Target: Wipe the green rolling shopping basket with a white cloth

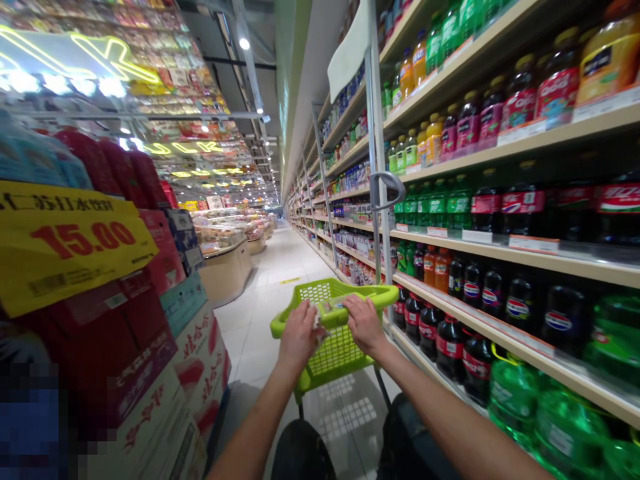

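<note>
Bare forearms [445, 407], both hands [298, 333] curled over the handle [332, 305] of a green cart [327, 360] just beyond

Pale tiled floor [255, 333] from nine o'clock round to six, with green shopping cart [327, 357] at six and tan display stand [233, 270] near nine, topped with packaged goods [217, 230]. Cream shelves [500, 153] from one to four o'clock: at two, purple drink bottles [493, 113]; toward three, green bottles [433, 203]; just past three, blue-labelled bottles [517, 303]; at four, red-labelled bottles [449, 347], low down.
</note>
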Available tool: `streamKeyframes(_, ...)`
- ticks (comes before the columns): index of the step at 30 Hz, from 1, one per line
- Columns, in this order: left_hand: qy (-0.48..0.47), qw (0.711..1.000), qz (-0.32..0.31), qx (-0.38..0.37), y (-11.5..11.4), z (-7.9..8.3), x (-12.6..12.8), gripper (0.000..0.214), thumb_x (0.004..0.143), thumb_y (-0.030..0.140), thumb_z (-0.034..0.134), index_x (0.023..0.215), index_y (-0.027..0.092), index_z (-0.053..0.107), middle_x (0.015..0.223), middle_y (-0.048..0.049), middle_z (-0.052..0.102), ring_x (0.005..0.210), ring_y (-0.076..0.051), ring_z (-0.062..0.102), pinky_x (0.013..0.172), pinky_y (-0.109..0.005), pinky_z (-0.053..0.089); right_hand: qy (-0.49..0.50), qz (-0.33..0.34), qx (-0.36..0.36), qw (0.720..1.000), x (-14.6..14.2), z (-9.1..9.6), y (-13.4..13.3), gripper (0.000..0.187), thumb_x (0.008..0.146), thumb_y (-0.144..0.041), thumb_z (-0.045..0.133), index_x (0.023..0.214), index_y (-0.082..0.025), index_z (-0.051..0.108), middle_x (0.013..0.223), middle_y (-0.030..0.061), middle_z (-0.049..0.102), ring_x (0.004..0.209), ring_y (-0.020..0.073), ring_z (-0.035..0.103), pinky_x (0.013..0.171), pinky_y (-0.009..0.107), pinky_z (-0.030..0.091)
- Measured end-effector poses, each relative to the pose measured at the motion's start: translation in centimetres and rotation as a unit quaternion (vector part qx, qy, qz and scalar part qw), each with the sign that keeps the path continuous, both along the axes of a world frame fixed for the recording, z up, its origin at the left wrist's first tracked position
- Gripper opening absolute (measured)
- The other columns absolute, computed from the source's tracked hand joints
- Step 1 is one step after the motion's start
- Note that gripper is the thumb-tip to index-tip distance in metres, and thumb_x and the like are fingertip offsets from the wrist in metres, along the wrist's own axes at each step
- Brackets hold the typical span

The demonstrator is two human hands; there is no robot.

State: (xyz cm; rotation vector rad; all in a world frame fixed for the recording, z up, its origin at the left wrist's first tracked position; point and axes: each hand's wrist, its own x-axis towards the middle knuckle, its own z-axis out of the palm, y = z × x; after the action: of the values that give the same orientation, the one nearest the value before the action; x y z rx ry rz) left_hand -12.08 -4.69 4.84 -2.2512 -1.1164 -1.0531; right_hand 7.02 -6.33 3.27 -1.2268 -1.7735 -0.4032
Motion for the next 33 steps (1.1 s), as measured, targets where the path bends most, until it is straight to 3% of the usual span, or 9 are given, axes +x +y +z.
streamKeyframes(3, -0.050, 0.996, 0.078, -0.004, 0.0, 0.2, -4.1, 0.028, 0.077, 0.017, 0.044, 0.103, 0.018, 0.055, 0.120, -0.0124, 0.053, 0.108, -0.025, 0.051, 0.092, -0.045, 0.041, 0.013, 0.005, 0.005, 1.000, -0.2, -0.1, 0.0, 0.041, 0.075, -0.009, 0.037, 0.111, -0.015, 0.056, 0.118, 0.0098, 0.056, 0.115, 0.0224, 0.044, 0.101, 0.047, 0.023)
streamKeyframes(5, -0.069, 0.993, 0.087, -0.027, 0.0, 0.4, -4.5, 0.027, 0.078, 0.016, 0.042, 0.101, 0.017, 0.056, 0.113, -0.0114, 0.057, 0.103, -0.023, 0.054, 0.089, -0.042, 0.044, 0.024, 0.003, 0.010, 1.000, -0.6, -0.2, 0.0, 0.040, 0.075, -0.010, 0.037, 0.110, -0.015, 0.057, 0.116, 0.0102, 0.057, 0.115, 0.0230, 0.044, 0.101, 0.048, 0.023)
streamKeyframes(11, -0.034, 0.999, -0.019, -0.036, -0.2, 0.3, 3.5, 0.036, 0.074, 0.014, 0.047, 0.110, 0.015, 0.051, 0.123, -0.0134, 0.051, 0.117, -0.023, 0.044, 0.096, -0.041, 0.039, 0.010, 0.006, 0.029, 1.000, -0.6, -0.5, -0.2, 0.042, 0.075, -0.010, 0.037, 0.111, -0.016, 0.056, 0.117, 0.0096, 0.057, 0.115, 0.0223, 0.044, 0.102, 0.047, 0.023)
streamKeyframes(13, -0.023, 0.999, -0.038, -0.023, -0.3, 0.1, 4.0, 0.038, 0.073, 0.014, 0.050, 0.111, 0.016, 0.051, 0.128, -0.0134, 0.047, 0.121, -0.025, 0.040, 0.098, -0.044, 0.037, 0.003, 0.007, 0.032, 0.999, -0.1, -0.5, -0.4, 0.043, 0.074, -0.009, 0.037, 0.112, -0.017, 0.056, 0.117, 0.0091, 0.056, 0.115, 0.0217, 0.044, 0.101, 0.046, 0.024)
streamKeyframes(16, -0.025, 0.999, -0.027, -0.014, -0.5, -0.1, 0.5, 0.034, 0.075, 0.017, 0.050, 0.109, 0.018, 0.053, 0.125, -0.0122, 0.050, 0.116, -0.024, 0.046, 0.096, -0.044, 0.039, 0.001, 0.006, 0.029, 1.000, 0.4, -0.4, -0.7, 0.043, 0.074, -0.010, 0.037, 0.113, -0.017, 0.056, 0.118, 0.0082, 0.056, 0.116, 0.0215, 0.043, 0.102, 0.046, 0.023)
streamKeyframes(21, -0.121, 0.989, 0.086, -0.019, -0.5, 0.1, -5.0, 0.033, 0.078, 0.012, 0.038, 0.106, 0.018, 0.055, 0.118, -0.0104, 0.057, 0.113, -0.022, 0.050, 0.096, -0.045, 0.039, 0.023, 0.002, 0.023, 0.999, -0.4, -0.5, -0.8, 0.042, 0.075, -0.011, 0.036, 0.112, -0.016, 0.056, 0.118, 0.0088, 0.056, 0.116, 0.0221, 0.043, 0.102, 0.046, 0.022)
streamKeyframes(28, -0.037, 0.996, -0.073, -0.025, -1.0, 0.4, 4.8, 0.032, 0.074, 0.012, 0.048, 0.105, 0.017, 0.055, 0.123, -0.0100, 0.053, 0.118, -0.022, 0.045, 0.099, -0.044, 0.039, 0.003, 0.004, 0.031, 1.000, -0.6, -0.9, -0.7, 0.046, 0.072, -0.009, 0.038, 0.114, -0.016, 0.055, 0.119, 0.0096, 0.055, 0.117, 0.0230, 0.042, 0.102, 0.048, 0.022)
streamKeyframes(30, -0.014, 0.996, -0.091, -0.011, -1.0, 0.4, 4.9, 0.031, 0.074, 0.012, 0.049, 0.104, 0.016, 0.056, 0.124, -0.0113, 0.052, 0.120, -0.023, 0.042, 0.100, -0.045, 0.037, -0.008, 0.006, 0.031, 0.999, -0.2, -0.8, -0.8, 0.047, 0.071, -0.008, 0.038, 0.115, -0.015, 0.054, 0.120, 0.0096, 0.055, 0.117, 0.0230, 0.042, 0.102, 0.047, 0.024)
streamKeyframes(33, -0.039, 0.998, -0.058, 0.002, -0.7, 0.3, 1.3, 0.028, 0.075, 0.014, 0.047, 0.102, 0.015, 0.057, 0.122, -0.0129, 0.054, 0.116, -0.023, 0.047, 0.097, -0.042, 0.041, -0.011, 0.009, 0.030, 0.999, 0.1, -0.6, -0.9, 0.049, 0.071, -0.008, 0.037, 0.115, -0.017, 0.054, 0.120, 0.0082, 0.055, 0.117, 0.0220, 0.042, 0.102, 0.046, 0.023)
